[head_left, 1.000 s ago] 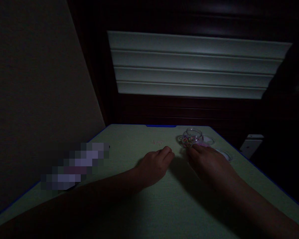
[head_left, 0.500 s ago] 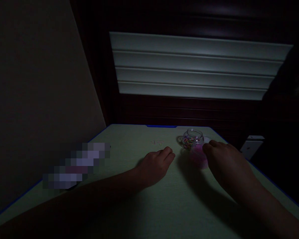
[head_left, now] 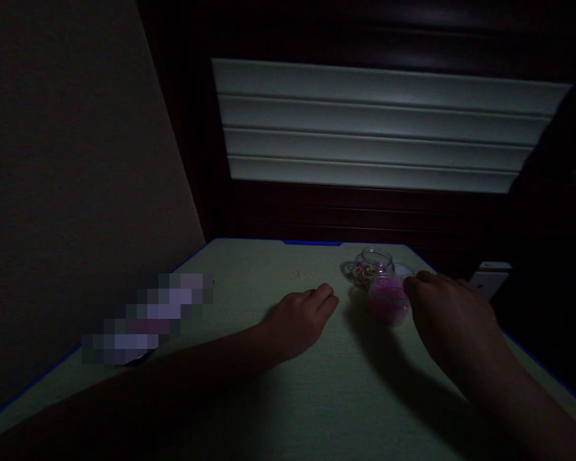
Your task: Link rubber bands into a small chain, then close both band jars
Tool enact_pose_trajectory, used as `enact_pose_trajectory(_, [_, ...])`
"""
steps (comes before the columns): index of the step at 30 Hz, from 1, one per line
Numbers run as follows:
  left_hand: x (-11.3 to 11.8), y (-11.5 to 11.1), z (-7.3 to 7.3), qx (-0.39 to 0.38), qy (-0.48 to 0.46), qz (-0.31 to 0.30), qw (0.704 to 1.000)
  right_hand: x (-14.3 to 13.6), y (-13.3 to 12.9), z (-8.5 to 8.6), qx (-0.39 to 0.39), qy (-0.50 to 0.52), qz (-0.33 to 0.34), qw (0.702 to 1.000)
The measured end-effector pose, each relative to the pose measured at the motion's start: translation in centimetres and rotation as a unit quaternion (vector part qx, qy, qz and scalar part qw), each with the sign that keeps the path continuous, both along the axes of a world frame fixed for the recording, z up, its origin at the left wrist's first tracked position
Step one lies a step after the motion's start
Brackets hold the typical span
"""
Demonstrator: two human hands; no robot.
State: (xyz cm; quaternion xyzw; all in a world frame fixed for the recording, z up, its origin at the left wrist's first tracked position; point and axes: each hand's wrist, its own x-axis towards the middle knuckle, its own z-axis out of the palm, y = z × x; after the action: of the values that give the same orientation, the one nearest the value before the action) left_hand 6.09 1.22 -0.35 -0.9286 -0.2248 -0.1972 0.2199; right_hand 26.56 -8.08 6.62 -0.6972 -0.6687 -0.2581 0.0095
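My left hand [head_left: 304, 323] rests low over the middle of the table, its fingers curled together; whatever they may hold is hidden. My right hand [head_left: 448, 317] is at the right, fingertips pinched beside the mouth of a clear round jar with pink contents [head_left: 386, 304]. What lies between those fingertips cannot be made out. Just behind stands another clear open jar [head_left: 372, 272], holding small multicoloured pieces. Several tiny pale thin pieces [head_left: 304, 276] lie on the table beyond my left hand.
The pale table [head_left: 249, 262] has a blue edge. A blurred-out flat object [head_left: 158, 320] lies at its left side. Near the right edge, a white phone-like box [head_left: 489, 278] shows partly behind my right hand. A slatted panel [head_left: 374, 128] rises behind.
My right hand has moved slightly to the right, uncovering more of the pink-filled jar. My left hand has hardly moved.
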Motion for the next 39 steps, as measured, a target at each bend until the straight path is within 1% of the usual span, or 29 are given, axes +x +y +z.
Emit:
enact_pose_trajectory(5, [0.0,0.0,0.0,-0.011,0.003,0.006,1.000,-0.3,0.1,0.0,-0.006,0.004,0.005,1.000])
enact_pose_trajectory(12, [0.1,-0.1,0.4,-0.050,-0.003,0.028,0.998,-0.3,-0.1,0.3,0.017,0.017,0.024,0.999])
enact_pose_trajectory(15, [0.1,0.0,0.3,-0.075,-0.013,0.035,0.997,-0.7,0.0,0.0,0.019,0.085,0.067,0.994])
enact_pose_trajectory(17, [0.0,0.0,0.3,-0.097,-0.020,0.035,0.994,-1.3,0.3,-0.7,0.011,0.151,0.121,0.981])
enact_pose_trajectory(18, [-0.1,0.1,0.2,-0.107,-0.024,0.036,0.993,-1.6,0.4,-1.2,-0.001,0.168,0.150,0.974])
enact_pose_trajectory(21, [-0.3,0.1,0.1,-0.125,-0.046,0.036,0.990,-2.6,0.9,-2.6,-0.053,0.187,0.209,0.958])
enact_pose_trajectory(23, [-0.3,0.1,0.0,-0.136,-0.060,0.033,0.988,-2.9,1.1,-3.2,-0.080,0.191,0.238,0.949])
enact_pose_trajectory(26, [-0.3,0.2,-0.1,-0.152,-0.069,0.024,0.986,-3.0,1.3,-3.5,-0.100,0.200,0.253,0.941])
enact_pose_trajectory(30, [-0.6,0.6,-0.3,-0.159,-0.087,0.028,0.983,-2.6,1.6,-3.3,-0.089,0.201,0.239,0.946])
enact_pose_trajectory(33, [-1.7,1.9,0.0,-0.147,-0.089,0.058,0.983,-2.5,1.7,-3.2,-0.084,0.206,0.233,0.947])
enact_pose_trajectory(35, [-2.7,3.2,0.2,-0.135,-0.084,0.101,0.982,-2.6,1.6,-3.0,-0.090,0.209,0.238,0.944])
enact_pose_trajectory(37, [-3.9,4.7,0.3,-0.118,-0.088,0.159,0.976,-2.7,1.5,-2.9,-0.099,0.210,0.239,0.943])
enact_pose_trajectory(39, [-4.8,6.0,0.2,-0.113,-0.088,0.196,0.970,-2.8,1.4,-2.8,-0.105,0.211,0.236,0.943])
